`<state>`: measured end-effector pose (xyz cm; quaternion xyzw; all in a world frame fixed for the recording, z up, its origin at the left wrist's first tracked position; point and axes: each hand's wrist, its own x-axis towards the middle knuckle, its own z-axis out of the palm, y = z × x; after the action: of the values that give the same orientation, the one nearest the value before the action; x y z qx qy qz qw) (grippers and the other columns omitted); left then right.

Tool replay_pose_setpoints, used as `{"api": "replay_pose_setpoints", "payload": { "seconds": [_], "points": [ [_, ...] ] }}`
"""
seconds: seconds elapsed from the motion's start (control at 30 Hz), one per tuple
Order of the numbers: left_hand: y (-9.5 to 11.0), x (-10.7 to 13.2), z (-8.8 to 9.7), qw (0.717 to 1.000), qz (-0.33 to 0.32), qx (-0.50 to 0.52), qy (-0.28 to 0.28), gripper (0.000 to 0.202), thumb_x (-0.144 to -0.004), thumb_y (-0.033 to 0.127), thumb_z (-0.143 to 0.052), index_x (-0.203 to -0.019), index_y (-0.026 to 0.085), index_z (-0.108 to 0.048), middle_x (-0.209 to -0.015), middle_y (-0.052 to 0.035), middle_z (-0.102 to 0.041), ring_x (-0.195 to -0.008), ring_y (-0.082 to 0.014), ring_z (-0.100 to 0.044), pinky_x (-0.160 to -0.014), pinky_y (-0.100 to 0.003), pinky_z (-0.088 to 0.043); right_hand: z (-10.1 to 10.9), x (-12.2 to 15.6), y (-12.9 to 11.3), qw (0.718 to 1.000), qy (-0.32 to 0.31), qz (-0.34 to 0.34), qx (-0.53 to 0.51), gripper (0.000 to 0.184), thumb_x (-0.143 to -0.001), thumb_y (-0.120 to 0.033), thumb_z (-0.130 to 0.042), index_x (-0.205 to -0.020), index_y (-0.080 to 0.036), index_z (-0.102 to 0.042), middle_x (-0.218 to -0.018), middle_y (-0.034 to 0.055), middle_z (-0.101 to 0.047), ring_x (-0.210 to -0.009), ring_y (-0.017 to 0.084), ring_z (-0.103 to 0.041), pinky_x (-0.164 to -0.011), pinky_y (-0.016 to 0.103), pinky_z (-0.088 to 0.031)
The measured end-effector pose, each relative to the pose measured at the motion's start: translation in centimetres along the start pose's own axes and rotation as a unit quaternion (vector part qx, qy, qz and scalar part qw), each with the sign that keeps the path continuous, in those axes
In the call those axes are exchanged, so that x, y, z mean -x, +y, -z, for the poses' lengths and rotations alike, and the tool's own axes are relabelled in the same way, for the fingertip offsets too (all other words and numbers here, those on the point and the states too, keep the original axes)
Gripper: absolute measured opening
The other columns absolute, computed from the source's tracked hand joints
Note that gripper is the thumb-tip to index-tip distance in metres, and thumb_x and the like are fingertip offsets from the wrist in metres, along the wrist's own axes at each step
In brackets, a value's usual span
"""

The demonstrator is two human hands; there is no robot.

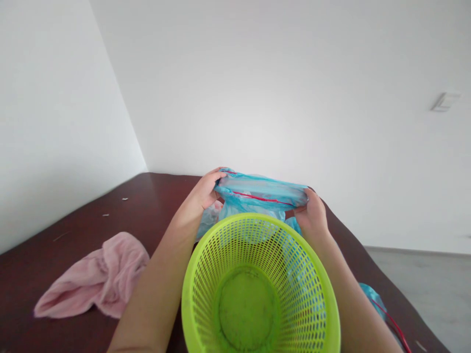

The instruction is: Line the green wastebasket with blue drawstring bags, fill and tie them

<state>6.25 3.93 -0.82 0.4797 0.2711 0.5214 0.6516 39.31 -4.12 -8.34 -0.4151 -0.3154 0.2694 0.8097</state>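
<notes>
Blue plastic bag (261, 192) held up just beyond lime-green plastic basket (257, 235), left hand (201, 192) and right hand (312, 214) each a grip pinching its hem; slick film liable to slip free, or tear near red cord (261, 198) under excess tension, or snag on basket rim.
</notes>
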Motion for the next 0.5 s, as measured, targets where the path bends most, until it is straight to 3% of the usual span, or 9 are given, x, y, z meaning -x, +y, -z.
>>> {"api": "replay_pose_setpoints", "payload": {
  "seconds": [0.17,0.27,0.33,0.4,0.5],
  "points": [
    [0.2,0.1,-0.7,0.998,-0.042,0.021,0.035,0.034,-0.068,0.02,-0.085,-0.102,0.023,-0.076,-0.087,0.001,-0.076,-0.071,-0.0168,-0.067,-0.058,-0.026,-0.056,-1.4,1.2,-1.5,0.995,0.064,-0.005,-0.072,0.037,-0.076,-0.04,-0.093,-0.093,-0.028,-0.062,-0.082,-0.0024,-0.066,-0.073,0.017,-0.065,-0.063,0.031,-0.058],
    [0.4,0.1,-0.8,0.997,-0.049,0.016,0.058,0.029,-0.072,0.023,-0.086,-0.098,0.023,-0.074,-0.076,0.0038,-0.069,-0.06,-0.0146,-0.06,-0.052,-0.026,-0.051,-1.8,1.5,-2.5,0.993,0.084,-0.004,-0.079,0.038,-0.072,-0.037,-0.095,-0.094,-0.026,-0.065,-0.086,-0.0023,-0.066,-0.074,0.014,-0.061,-0.063,0.027,-0.051],
    [0.4,0.2,-0.7,0.998,-0.043,0.006,0.051,0.02,-0.081,0.032,-0.085,-0.094,0.024,-0.072,-0.07,0.0035,-0.066,-0.054,-0.0146,-0.057,-0.048,-0.026,-0.047,-1.8,1.8,-3.2,0.995,0.086,0.033,-0.047,0.04,-0.071,-0.03,-0.091,-0.103,-0.026,-0.068,-0.094,-0.0014,-0.069,-0.077,0.014,-0.061,-0.066,0.027,-0.049],
    [0.5,0.3,-0.7,0.998,-0.044,0.001,0.045,0.019,-0.088,0.036,-0.083,-0.098,0.023,-0.074,-0.074,0.0001,-0.073,-0.058,-0.0175,-0.066,-0.05,-0.028,-0.053,-1.9,2.4,-4.1,0.992,0.082,0.1,0.002,0.042,-0.073,-0.022,-0.083,-0.112,-0.027,-0.07,-0.105,0.0001,-0.072,-0.082,0.015,-0.063,-0.07,0.029,-0.049],
    [0.6,0.6,-1.0,0.997,-0.053,0.011,0.05,0.028,-0.092,0.032,-0.084,-0.118,0.023,-0.078,-0.094,-0.0056,-0.086,-0.078,-0.0251,-0.083,-0.061,-0.033,-0.066,-2.3,3.6,-5.6,0.981,0.012,0.174,0.083,0.023,-0.08,-0.018,-0.072,-0.1,-0.026,-0.075,-0.099,0.0021,-0.073,-0.083,0.018,-0.063,-0.076,0.034,-0.052]
  ]
}}
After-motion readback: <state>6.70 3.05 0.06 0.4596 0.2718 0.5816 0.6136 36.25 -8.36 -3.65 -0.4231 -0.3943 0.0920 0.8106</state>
